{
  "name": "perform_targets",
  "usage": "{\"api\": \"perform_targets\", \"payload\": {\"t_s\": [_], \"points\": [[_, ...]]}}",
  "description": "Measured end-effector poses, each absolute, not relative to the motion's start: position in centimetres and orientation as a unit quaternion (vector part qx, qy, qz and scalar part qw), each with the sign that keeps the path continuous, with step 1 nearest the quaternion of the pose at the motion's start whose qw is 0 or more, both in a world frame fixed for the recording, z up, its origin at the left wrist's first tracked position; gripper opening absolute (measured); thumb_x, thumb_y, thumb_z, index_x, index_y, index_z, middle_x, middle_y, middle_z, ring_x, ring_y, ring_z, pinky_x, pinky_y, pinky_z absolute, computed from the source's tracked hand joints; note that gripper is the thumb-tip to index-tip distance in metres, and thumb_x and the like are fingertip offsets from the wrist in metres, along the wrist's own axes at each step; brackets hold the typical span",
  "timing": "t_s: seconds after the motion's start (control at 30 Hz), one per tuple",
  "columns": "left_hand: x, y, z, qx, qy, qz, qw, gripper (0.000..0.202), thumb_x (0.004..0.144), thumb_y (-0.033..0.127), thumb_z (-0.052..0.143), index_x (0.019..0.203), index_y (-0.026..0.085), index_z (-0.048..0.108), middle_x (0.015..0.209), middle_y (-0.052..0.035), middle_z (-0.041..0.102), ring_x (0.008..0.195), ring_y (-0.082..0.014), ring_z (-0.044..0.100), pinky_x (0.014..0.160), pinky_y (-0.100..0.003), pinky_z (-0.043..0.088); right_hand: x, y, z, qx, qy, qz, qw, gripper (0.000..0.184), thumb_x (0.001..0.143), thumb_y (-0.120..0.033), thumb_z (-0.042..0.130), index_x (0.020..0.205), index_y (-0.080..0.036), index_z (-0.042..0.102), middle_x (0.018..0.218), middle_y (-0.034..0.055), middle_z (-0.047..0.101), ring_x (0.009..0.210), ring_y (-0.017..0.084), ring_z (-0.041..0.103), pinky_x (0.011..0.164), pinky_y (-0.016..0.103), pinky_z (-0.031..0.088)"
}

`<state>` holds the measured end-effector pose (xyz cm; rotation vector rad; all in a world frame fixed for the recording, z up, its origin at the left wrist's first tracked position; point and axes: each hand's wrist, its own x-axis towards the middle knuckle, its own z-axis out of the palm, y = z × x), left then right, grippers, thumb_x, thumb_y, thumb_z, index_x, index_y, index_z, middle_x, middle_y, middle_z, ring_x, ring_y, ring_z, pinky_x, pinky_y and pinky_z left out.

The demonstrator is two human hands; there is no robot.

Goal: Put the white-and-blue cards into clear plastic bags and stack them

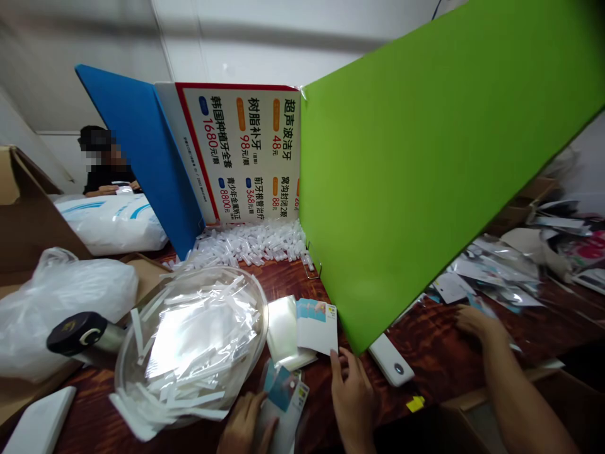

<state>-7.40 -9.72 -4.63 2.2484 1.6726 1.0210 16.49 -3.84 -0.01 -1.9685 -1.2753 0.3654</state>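
Head view. The left hand (246, 429) is closed about the near end of a sleeved card (282, 391); the grip is shut on it, thumb above, and the card's long axis runs away from the grip. The right hand (352, 400) is laid flat on the counter (439, 359), its grip open and empty. The card stack (317, 328) lies just beyond the right fingertips (336, 360), at its near edge, and is reached sooner by this hand than by the left. A pile of clear sleeves (282, 331) lies beyond the left grip. A clear bowl (265, 321) of plastic strips stands to that grip's left. Beyond the green divider (425, 189), a co-worker's hand (472, 321) rests among loose packets.
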Motion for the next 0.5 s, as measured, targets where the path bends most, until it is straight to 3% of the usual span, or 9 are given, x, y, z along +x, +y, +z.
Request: {"api": "perform_targets", "payload": {"t_s": [0.1, 0.2, 0.27, 0.4, 0.5], "points": [[-8.4, -9.6, -7.3, 0.771, 0.539, 0.331, -0.071, 0.040, 0.093, 0.033, 0.060, 0.131, 0.020, 0.062, 0.117, -0.0108, 0.076, 0.103, -0.0258, 0.074, 0.086, -0.031, 0.061, 15.9, -2.2, 0.3, -0.815, -0.455, 0.175, 0.313, 0.049, 0.090, -0.065, 0.041, 0.095, -0.020, 0.060, 0.080, 0.0139, 0.075, 0.076, 0.032, 0.072, 0.066, 0.036, 0.049], [-8.2, -9.5, -7.9, 0.771, 0.529, 0.332, -0.120, 0.040, 0.097, 0.014, 0.046, 0.131, 0.026, 0.062, 0.127, -0.0071, 0.072, 0.114, -0.0231, 0.069, 0.095, -0.031, 0.056, 16.2, -1.0, 0.2, -0.828, -0.429, 0.196, 0.302, 0.036, 0.086, -0.059, 0.052, 0.083, -0.023, 0.055, 0.078, 0.0132, 0.075, 0.076, 0.033, 0.072, 0.065, 0.036, 0.048], [-7.2, -9.0, -7.5, 0.773, 0.523, 0.336, -0.125, 0.043, 0.097, 0.008, 0.039, 0.127, 0.027, 0.064, 0.125, -0.0059, 0.073, 0.114, -0.0214, 0.068, 0.096, -0.030, 0.055, 16.8, -0.7, -0.3, -0.813, -0.421, 0.220, 0.336, 0.038, 0.083, -0.062, 0.055, 0.074, -0.025, 0.054, 0.071, 0.0096, 0.073, 0.069, 0.030, 0.071, 0.062, 0.034, 0.048], [-3.2, -5.8, -5.2, 0.757, 0.573, 0.295, -0.110, 0.030, 0.097, 0.029, 0.051, 0.120, 0.016, 0.065, 0.110, -0.0143, 0.075, 0.099, -0.0270, 0.072, 0.085, -0.034, 0.059, 17.5, -0.8, -2.0, -0.735, -0.395, 0.331, 0.440, 0.052, 0.073, -0.075, 0.058, 0.070, -0.023, 0.054, 0.055, 0.0023, 0.066, 0.046, 0.021, 0.059, 0.049, 0.029, 0.043], [-0.4, -2.2, -3.2, 0.674, 0.685, 0.260, -0.096, 0.044, 0.094, 0.036, 0.053, 0.123, 0.003, 0.060, 0.115, -0.0254, 0.068, 0.109, -0.0405, 0.065, 0.093, -0.054, 0.053, 17.8, -1.3, -3.2, -0.702, -0.376, 0.364, 0.483, 0.060, 0.067, -0.082, 0.058, 0.067, -0.022, 0.054, 0.047, -0.0004, 0.061, 0.041, 0.017, 0.053, 0.045, 0.027, 0.040]]}}
